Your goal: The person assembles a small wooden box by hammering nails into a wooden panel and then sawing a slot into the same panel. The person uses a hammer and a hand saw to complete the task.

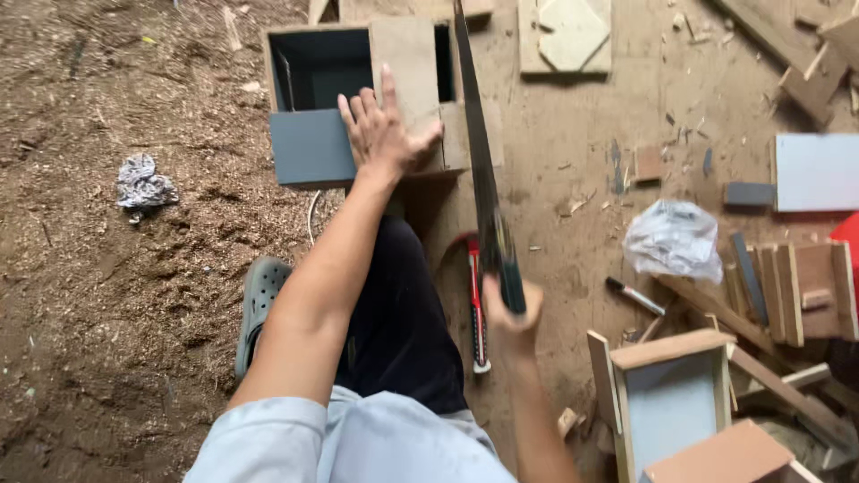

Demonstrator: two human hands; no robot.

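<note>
Sawing step in hand — my left hand [386, 130] lies flat, fingers spread, pinning the board [413, 80] atop the box [313, 148] at 12 o'clock. My right hand [512, 309] clenches the handsaw [480, 170] — next stroke needs steady downward pressure, I judge.

left hand [385, 130] splayed flat, right hand [512, 313] fisted
</note>
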